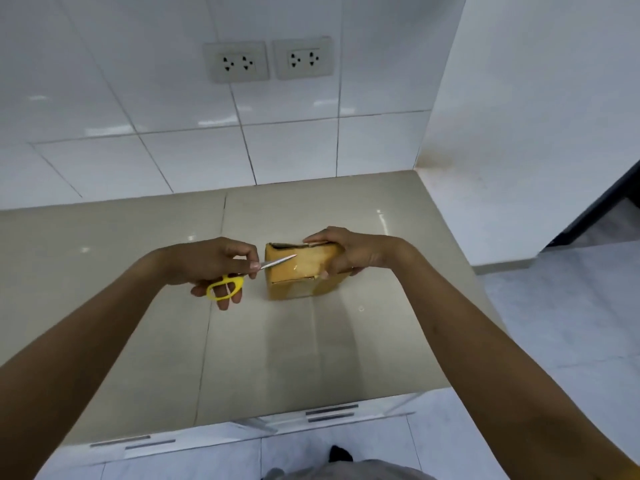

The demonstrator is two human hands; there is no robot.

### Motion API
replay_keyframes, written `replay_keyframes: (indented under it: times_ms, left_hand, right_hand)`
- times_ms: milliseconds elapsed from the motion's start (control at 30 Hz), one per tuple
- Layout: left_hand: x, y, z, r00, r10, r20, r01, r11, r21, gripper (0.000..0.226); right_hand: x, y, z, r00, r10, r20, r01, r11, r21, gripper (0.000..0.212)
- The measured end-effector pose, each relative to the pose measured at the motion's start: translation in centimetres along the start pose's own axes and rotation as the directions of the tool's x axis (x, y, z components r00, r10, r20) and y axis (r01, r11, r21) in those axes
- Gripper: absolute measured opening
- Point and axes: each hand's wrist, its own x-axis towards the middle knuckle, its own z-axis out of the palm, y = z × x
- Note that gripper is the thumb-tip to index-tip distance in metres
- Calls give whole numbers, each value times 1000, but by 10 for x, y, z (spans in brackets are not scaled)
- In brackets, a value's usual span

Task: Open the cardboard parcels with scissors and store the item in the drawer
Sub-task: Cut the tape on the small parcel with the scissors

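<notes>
Lighting is bright, even, cool white from overhead. Soft glare patches sit on the wall tiles (180, 109) below the sockets (268, 60) and on the glossy countertop (294, 341), which also mirrors the parcel (301, 268) in front of it. Shadows are faint. Whole frame is slightly soft; wide-angle bends tile lines away from the sockets, worst at the edges.

Both arms reach fwd, bare. L hand (214, 263) closed on scissors (239, 277), fingers thru handle loops. R hand (353, 254) clamps box (298, 271) from the right.
</notes>
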Motion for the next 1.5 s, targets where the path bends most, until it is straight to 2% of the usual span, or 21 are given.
replay_keyframes:
  times_ms: [133,233,533,600,667,733,900,1033,1200,1400,1467,1500]
  left_hand:
    - [0,2,-1,1000,-13,10,13,1000,0,28]
    - [-4,-1,-2,999,-22,25,22,1000,4,29]
    - [-10,-13,14,995,49,-82,-47,999,16,22]
    - [-4,-3,22,996,81,-39,-80,997,8,24]
    - [1,7,28,995,98,25,-100,993,65,25]
    - [-2,9,29,994,101,31,-104,987,118,21]
    - [-22,-10,-1,985,61,-162,-44,994,103,17]
    - [-17,-12,-13,994,17,-111,-2,991,135,23]
    - [-12,-11,-15,996,11,-85,-4,997,81,27]
    - [4,-8,-1,988,101,-115,-96,994,43,26]
    - [8,-12,4,965,188,-181,-162,976,147,22]
    - [10,-15,5,941,258,-217,-201,946,255,20]
  right_hand:
    - [4,3,9,996,-40,-81,25,984,-178,87]
    - [7,1,15,990,-82,-117,54,972,-230,82]
    - [14,-7,24,977,-158,-144,121,965,-234,73]
    - [17,-12,28,974,-180,-140,140,957,-255,72]
    - [19,-10,30,971,-176,-160,128,954,-270,72]
    - [18,-3,29,969,-163,-185,113,960,-255,72]
    - [15,7,24,966,-155,-205,112,972,-207,73]
    - [19,3,27,966,-157,-205,111,969,-221,74]
    - [20,1,31,964,-171,-205,119,962,-245,74]
    - [21,-3,34,963,-153,-223,90,958,-272,74]
    - [20,-1,33,962,-142,-233,77,961,-267,76]
    - [20,-1,33,961,-138,-238,71,961,-268,77]
